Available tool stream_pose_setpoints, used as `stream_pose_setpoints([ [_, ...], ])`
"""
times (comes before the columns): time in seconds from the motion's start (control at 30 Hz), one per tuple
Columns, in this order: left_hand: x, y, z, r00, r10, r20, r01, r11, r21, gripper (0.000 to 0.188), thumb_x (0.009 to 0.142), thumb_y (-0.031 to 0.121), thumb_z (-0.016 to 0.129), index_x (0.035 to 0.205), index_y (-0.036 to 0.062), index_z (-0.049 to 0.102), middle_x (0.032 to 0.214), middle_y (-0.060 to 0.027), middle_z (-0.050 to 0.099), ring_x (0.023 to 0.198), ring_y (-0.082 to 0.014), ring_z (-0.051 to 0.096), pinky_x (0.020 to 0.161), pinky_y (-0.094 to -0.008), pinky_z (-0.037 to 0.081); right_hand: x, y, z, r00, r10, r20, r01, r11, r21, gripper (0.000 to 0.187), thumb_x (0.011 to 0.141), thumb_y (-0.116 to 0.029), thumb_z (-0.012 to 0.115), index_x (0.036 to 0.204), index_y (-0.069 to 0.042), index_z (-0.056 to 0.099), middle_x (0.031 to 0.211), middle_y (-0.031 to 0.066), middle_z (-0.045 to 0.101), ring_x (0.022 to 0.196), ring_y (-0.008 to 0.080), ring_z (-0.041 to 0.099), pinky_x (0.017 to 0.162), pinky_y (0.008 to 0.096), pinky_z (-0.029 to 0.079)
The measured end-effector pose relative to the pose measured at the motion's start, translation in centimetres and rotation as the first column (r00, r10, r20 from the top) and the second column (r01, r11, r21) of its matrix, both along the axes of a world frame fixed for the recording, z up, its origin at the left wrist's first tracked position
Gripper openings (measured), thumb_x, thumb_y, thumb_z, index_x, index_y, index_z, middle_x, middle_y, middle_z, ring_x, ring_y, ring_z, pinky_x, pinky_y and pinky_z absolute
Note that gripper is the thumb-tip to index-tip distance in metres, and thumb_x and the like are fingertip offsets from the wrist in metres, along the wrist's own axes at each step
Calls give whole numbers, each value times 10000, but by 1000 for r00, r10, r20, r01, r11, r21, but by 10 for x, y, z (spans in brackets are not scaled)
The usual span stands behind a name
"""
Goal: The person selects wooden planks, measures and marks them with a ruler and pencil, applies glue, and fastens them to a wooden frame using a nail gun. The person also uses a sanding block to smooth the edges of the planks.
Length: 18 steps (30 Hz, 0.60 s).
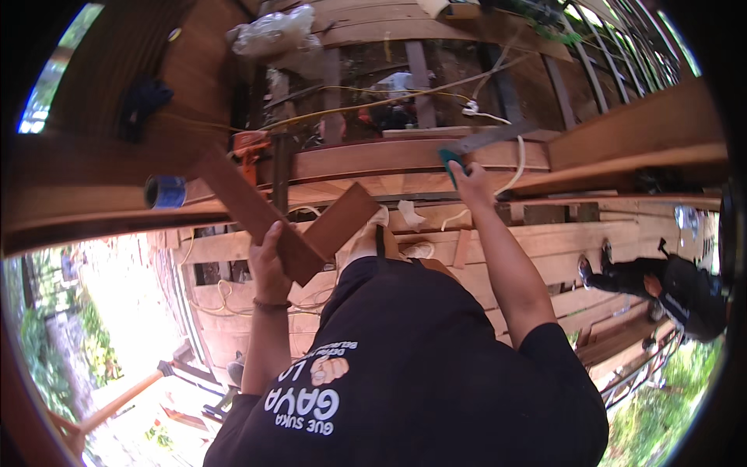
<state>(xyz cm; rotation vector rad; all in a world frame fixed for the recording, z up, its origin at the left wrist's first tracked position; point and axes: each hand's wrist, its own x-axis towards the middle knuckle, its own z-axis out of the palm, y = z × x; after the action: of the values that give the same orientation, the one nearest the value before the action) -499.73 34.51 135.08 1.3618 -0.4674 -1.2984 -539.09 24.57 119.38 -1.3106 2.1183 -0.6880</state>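
Note:
My left hand (268,263) is closed around the edge of a reddish-brown wooden board (247,204) held at a slant. A shorter wooden piece (342,221) meets it at an angle near its lower end; whether the two are joined I cannot tell. In my right hand (473,185) is a handsaw with a teal handle (450,165). Its grey blade (498,142) points to the right over a long wooden beam (366,159). The saw stays well apart from the board in my left hand.
An orange tool (249,148) and a tube with a blue label (165,192) rest on the timber at left. A yellow cord (373,109) and a white cable (520,163) cross the work area. Beyond lie open joists (420,78) and a plastic bag (272,31). Another person (669,288) is at right.

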Motion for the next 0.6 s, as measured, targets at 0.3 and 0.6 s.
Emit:
stream_pose_setpoints([
  [0.3, 16, -31, -12, 976, -198, -92, 206, 974, 95, 293, 935, 213, 645, 1126, 6, 566, 938, -93, 665, 846, -187, 678, 754, -322, 577, 35, 35, 61, 894, 92, 438, -37, 990, -133, 404, 932, -404, 657, 987, -4, 662, 785, 51, 655, 602, 97, 525, 543, 274, 430],
  [0.6, 9, -127, -44, 805, -519, -287, 559, 826, 75, 342, 949, 287, 627, 1153, 18, 572, 996, -72, 657, 892, -161, 671, 780, -322, 576, 117, 39, 104, 364, 16, 931, -258, 962, 84, 280, 944, -220, 673, 1131, -25, 603, 764, -40, 557, 546, 3, 416, 460, 165, 310],
])
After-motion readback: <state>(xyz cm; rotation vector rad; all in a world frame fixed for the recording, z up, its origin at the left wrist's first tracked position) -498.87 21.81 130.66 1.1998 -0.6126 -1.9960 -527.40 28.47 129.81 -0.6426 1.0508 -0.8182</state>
